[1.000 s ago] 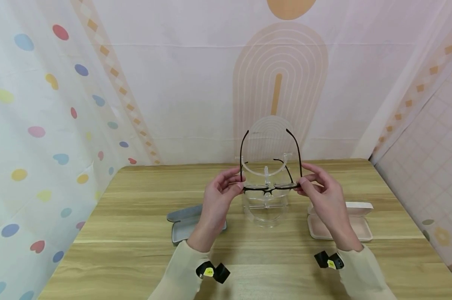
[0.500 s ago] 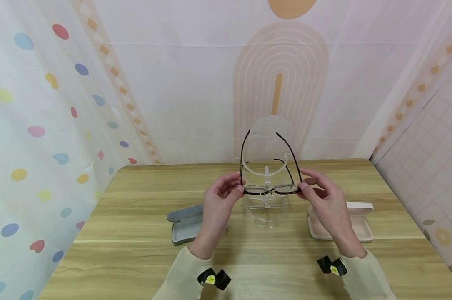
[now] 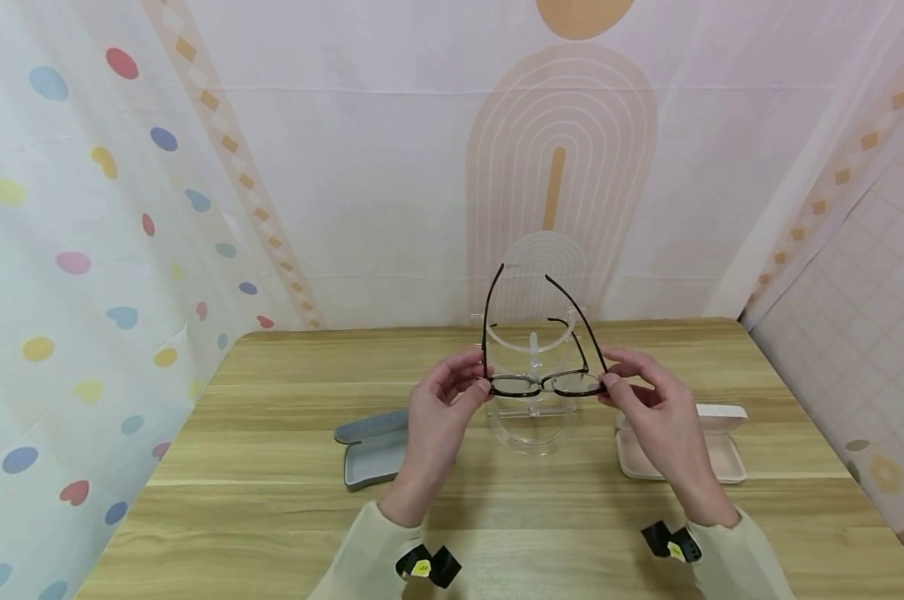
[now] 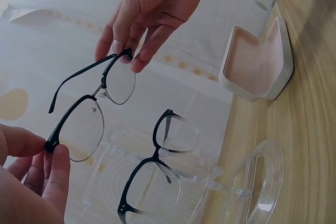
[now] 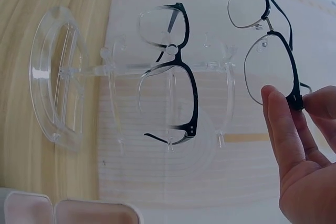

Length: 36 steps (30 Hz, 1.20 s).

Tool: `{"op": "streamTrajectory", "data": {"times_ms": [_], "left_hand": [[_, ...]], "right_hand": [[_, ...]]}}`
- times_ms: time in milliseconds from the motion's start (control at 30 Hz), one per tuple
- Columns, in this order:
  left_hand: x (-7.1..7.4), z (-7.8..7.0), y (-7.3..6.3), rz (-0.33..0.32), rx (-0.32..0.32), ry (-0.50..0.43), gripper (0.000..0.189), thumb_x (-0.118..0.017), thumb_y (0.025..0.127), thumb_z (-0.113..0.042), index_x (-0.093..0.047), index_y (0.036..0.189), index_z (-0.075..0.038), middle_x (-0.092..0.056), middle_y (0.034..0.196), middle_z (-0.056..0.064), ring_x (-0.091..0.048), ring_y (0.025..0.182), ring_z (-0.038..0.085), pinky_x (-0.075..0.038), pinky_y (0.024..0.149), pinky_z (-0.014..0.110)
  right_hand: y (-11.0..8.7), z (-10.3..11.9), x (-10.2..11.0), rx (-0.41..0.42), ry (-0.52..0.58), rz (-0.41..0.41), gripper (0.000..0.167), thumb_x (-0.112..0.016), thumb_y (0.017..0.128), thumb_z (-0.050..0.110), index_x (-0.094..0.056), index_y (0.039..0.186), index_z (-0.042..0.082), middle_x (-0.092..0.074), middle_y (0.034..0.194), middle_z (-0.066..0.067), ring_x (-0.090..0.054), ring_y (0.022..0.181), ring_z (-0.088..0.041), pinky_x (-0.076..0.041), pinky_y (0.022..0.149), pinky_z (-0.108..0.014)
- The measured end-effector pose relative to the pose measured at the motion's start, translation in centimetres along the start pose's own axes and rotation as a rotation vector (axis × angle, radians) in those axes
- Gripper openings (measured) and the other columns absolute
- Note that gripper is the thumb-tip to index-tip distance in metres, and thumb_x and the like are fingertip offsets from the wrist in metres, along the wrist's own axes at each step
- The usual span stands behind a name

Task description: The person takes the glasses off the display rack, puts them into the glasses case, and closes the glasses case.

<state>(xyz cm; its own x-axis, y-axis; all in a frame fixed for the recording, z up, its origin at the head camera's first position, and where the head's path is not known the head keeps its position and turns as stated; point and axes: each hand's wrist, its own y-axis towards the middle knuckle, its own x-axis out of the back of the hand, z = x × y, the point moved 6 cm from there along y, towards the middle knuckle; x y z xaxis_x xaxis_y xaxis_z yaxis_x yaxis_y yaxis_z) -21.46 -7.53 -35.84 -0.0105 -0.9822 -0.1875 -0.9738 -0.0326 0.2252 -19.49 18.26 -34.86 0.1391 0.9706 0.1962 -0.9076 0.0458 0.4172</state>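
Note:
A pair of black-topped eyeglasses (image 3: 577, 384) with thin metal lower rims is held up level in front of a clear display stand (image 3: 534, 447). My left hand (image 3: 440, 421) pinches the frame's left corner between thumb and fingers. At the opposite corner my right hand (image 3: 663, 421) does the same. Both temples are unfolded and point away from me, their tips angled towards each other. Behind, on the stand's middle level, sits a second pair of eyeglasses (image 5: 193, 95), black above and clear below. From the head view this second pair is partly hidden by the held one.
An open grey glasses case (image 3: 372, 458) lies left of the stand, partly behind my left wrist. On the right, an open pale pink glasses case (image 3: 721, 458) is partly covered by my right hand. A patterned curtain (image 3: 369, 208) hangs behind the wooden table (image 3: 272, 400).
The held eyeglasses have come slightly down and towards me, their lenses tipping into fuller view. Their right temple tip has swung left. Both hands have shifted slightly nearer to me.

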Motion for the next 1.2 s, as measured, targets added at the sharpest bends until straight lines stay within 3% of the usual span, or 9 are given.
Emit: {"op": "streamTrajectory", "data": {"times_ms": [133,267,633,767,1000,1200], "left_hand": [[0.0,-0.1,-0.2,0.007,0.006,0.005,0.034,-0.065,0.092,0.013,-0.063,0.126,0.011,-0.065,0.117,0.033,-0.066,0.103,0.036,-0.061,0.084,0.031],[0.1,0.0,-0.3,0.007,0.012,0.01,0.033,-0.066,0.092,0.012,-0.065,0.126,0.009,-0.066,0.117,0.031,-0.063,0.108,0.044,-0.061,0.085,0.031],[0.3,0.2,-0.6,-0.009,0.007,0.032,0.031,-0.068,0.092,0.009,-0.068,0.123,0.005,-0.071,0.109,0.018,-0.067,0.097,0.021,-0.061,0.083,0.029],[0.4,0.1,-0.8,-0.016,-0.005,0.041,0.032,-0.068,0.092,0.009,-0.068,0.123,0.003,-0.071,0.108,0.017,-0.068,0.096,0.02,-0.06,0.083,0.028],[0.6,0.1,-1.1,-0.034,-0.03,0.047,0.031,-0.069,0.091,0.01,-0.067,0.121,0.004,-0.072,0.108,0.015,-0.068,0.096,0.019,-0.059,0.083,0.026],[0.8,0.2,-1.4,-0.035,-0.034,0.036,0.03,-0.069,0.09,0.011,-0.068,0.12,0.004,-0.072,0.108,0.018,-0.067,0.096,0.02,-0.059,0.082,0.026]], "right_hand": [[-0.2,0.1,0.0,0.02,0.026,0.009,0.027,-0.062,0.102,0.001,-0.068,0.128,-0.001,-0.071,0.103,-0.001,-0.076,0.085,-0.011,-0.061,0.078,-0.027],[-0.5,0.3,0.0,0.065,0.025,0.033,0.027,-0.062,0.1,-0.004,-0.068,0.126,-0.004,-0.073,0.103,-0.002,-0.075,0.089,-0.009,-0.061,0.079,-0.024],[-1.0,0.6,-0.2,0.127,0.014,0.053,0.024,-0.062,0.098,-0.01,-0.071,0.119,-0.003,-0.073,0.1,-0.013,-0.074,0.091,-0.009,-0.059,0.075,-0.02],[-1.2,0.8,-0.3,0.156,0.0,0.063,0.025,-0.062,0.097,-0.011,-0.072,0.118,-0.003,-0.072,0.101,-0.012,-0.072,0.092,-0.008,-0.059,0.075,-0.019],[-1.5,1.0,-0.5,0.176,-0.023,0.063,0.025,-0.063,0.095,-0.012,-0.074,0.115,-0.002,-0.07,0.103,0.004,-0.07,0.093,-0.007,-0.058,0.077,-0.018],[-1.6,1.1,-0.6,0.201,-0.047,0.065,0.026,-0.064,0.094,-0.014,-0.075,0.114,-0.001,-0.069,0.103,0.003,-0.07,0.091,-0.006,-0.058,0.077,-0.018]]}}
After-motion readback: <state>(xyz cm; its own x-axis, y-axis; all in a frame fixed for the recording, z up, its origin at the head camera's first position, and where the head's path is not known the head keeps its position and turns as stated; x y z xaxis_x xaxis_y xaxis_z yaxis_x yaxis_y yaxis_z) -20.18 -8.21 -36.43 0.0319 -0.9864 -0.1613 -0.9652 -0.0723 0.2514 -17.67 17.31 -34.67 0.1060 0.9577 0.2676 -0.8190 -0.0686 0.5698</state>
